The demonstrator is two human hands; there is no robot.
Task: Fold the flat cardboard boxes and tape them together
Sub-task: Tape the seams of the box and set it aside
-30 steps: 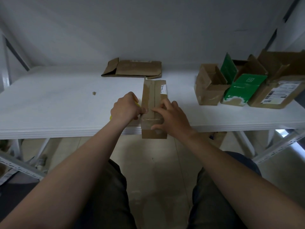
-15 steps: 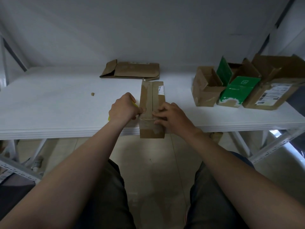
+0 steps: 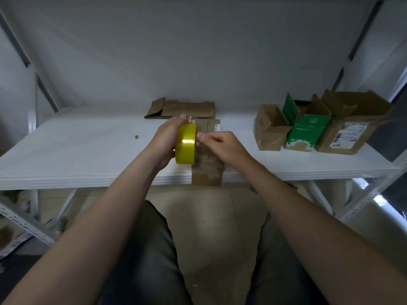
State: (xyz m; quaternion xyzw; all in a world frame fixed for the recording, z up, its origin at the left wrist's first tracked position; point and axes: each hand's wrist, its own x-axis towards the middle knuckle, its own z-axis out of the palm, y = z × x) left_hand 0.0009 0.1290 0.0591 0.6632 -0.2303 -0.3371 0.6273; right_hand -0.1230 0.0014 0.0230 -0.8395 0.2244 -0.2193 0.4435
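Observation:
A long brown cardboard box (image 3: 209,170) lies on the white table (image 3: 88,155), its near end hanging over the front edge. Above it my left hand (image 3: 166,139) grips a yellow roll of tape (image 3: 186,146), held on edge. My right hand (image 3: 220,144) has its fingers curled at the roll's right side, fingertips at the tape; whether they pinch the tape end I cannot tell. A flat unfolded cardboard box (image 3: 182,109) lies at the back of the table.
Three open boxes stand at the right: a small brown one (image 3: 269,128), a green one (image 3: 305,130) and a larger brown one with a label (image 3: 350,128). A small scrap (image 3: 136,136) lies on the left of the table. Metal shelf legs stand on both sides.
My left hand has lifted the yellow tape roll up from beside the box. My right hand has left the box top and come to the roll.

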